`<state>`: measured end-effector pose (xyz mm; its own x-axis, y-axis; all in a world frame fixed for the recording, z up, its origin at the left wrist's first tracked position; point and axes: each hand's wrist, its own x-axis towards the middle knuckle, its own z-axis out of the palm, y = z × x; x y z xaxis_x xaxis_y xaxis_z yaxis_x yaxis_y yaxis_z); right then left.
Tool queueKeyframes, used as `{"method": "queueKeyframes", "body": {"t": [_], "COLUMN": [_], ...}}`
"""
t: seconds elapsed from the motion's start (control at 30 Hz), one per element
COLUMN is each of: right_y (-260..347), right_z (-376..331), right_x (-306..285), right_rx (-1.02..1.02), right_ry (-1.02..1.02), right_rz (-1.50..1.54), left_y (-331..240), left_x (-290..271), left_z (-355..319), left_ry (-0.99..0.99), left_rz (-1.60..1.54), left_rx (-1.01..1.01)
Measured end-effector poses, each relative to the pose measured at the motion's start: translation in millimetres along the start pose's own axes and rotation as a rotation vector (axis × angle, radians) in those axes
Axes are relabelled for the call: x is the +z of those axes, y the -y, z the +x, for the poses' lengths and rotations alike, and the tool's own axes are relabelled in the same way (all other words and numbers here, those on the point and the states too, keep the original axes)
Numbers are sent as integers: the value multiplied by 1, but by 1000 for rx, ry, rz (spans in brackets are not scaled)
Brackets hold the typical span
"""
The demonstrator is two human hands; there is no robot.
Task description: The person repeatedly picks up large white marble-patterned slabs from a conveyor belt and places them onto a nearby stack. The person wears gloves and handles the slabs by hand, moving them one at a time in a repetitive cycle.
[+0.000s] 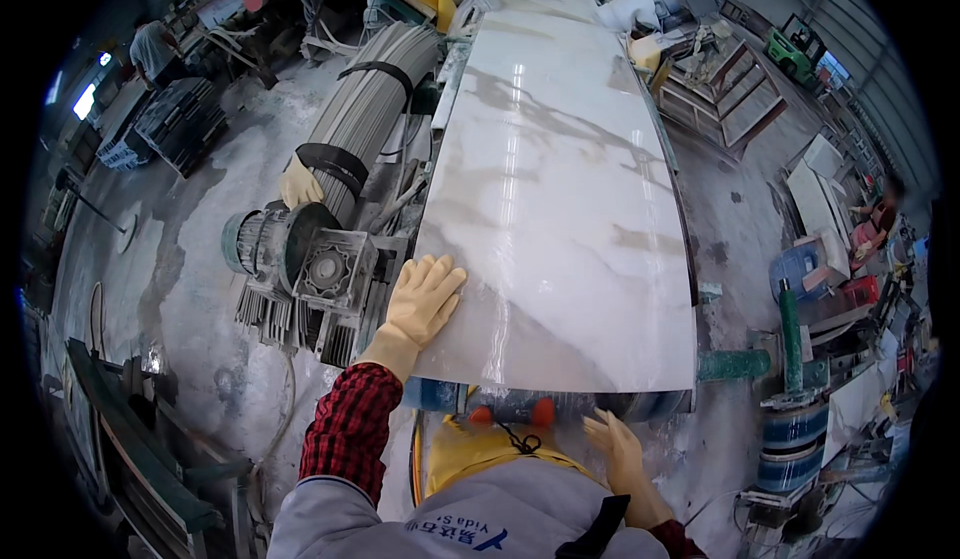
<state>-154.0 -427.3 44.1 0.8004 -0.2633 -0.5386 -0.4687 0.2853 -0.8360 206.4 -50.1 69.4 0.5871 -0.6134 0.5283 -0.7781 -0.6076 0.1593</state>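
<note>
We find the slab over blue rollers, left hand flat on its near left corner, right hand unclenched just off its near edge, hands apart. We record a motor left of the slab.

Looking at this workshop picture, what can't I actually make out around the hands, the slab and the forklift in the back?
All in the head view:
- Palm of the left hand: hidden by the back of that hand, which lies on the slab.
- Slab's underside: hidden by its own top face.
- Right sleeve: cut off by the lower edge.
- Green forklift: too small to tell whether anyone sits in it.
</note>
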Motion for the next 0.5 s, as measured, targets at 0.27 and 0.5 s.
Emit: {"method": "queueKeyframes", "body": {"t": [0.27, 0.5], "right_y": [9, 10], "right_z": [93, 87], "right_x": [93, 107], "right_rx": [141, 97], "right_ry": [-151, -355], "right_rz": [871, 708], "left_y": [-15, -17], "left_x": [-27, -25], "left_z": [-36, -51], "left_ry": [31, 16], "left_rz": [-231, -260], "left_rx": [9, 19]}}
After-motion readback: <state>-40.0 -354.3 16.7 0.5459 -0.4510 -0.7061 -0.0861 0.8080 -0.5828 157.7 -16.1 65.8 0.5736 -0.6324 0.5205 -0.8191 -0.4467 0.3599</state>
